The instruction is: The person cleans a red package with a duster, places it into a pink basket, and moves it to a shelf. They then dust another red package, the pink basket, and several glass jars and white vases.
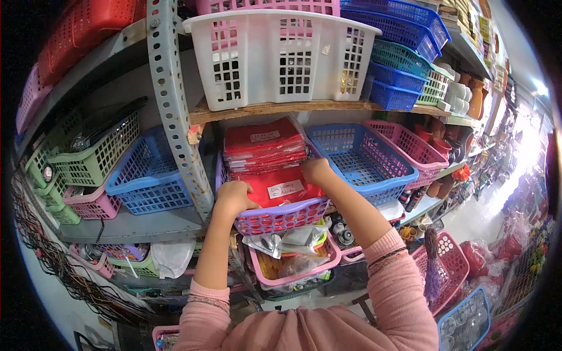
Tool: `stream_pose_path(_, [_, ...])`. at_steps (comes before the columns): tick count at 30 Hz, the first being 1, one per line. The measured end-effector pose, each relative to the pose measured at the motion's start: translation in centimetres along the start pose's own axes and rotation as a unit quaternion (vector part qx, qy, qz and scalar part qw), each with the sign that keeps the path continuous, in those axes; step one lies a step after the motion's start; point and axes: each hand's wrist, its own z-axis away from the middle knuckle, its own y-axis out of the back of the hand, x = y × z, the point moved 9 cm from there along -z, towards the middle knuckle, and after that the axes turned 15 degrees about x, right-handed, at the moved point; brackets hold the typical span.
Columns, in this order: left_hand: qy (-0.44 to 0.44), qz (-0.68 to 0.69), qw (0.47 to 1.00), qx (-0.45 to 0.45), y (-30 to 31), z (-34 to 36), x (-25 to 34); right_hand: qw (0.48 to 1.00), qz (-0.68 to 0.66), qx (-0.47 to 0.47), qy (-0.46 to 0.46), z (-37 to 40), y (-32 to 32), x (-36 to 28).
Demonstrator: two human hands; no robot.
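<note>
A purple plastic basket sits on the middle shelf in front of me, its front edge jutting past the shelf. Inside it is a stack of flat red packets in clear wrap, and a nearer red packet bears a white handwritten label. My left hand is closed over the basket's left rim, the thumb pointing inward. On the opposite side my right hand is closed at the right rim, its knuckles beside the red packets. Its fingertips are partly hidden.
A blue basket stands close on the right, and a perforated metal post rises on the left. Overhead is a white crate. Below, a pink basket holds plastic-wrapped goods. Cables hang at lower left.
</note>
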Motion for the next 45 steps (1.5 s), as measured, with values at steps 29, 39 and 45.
stream_pose_path(29, [-0.198,0.667,0.672,-0.253,-10.5,14.9,45.9,0.767,-0.308,0.158,-0.54,56.2,2.0,23.0])
stream_pose_path(39, [-0.215,0.566,0.704,-0.372,-27.1,21.3,55.6,0.73,-0.159,0.043,-0.663,71.3,-13.6,21.5])
stream_pose_path(45, [-0.293,0.502,0.718,-0.382,-34.8,22.2,60.9,0.674,-0.158,0.123,-0.711,72.6,-16.9,20.6])
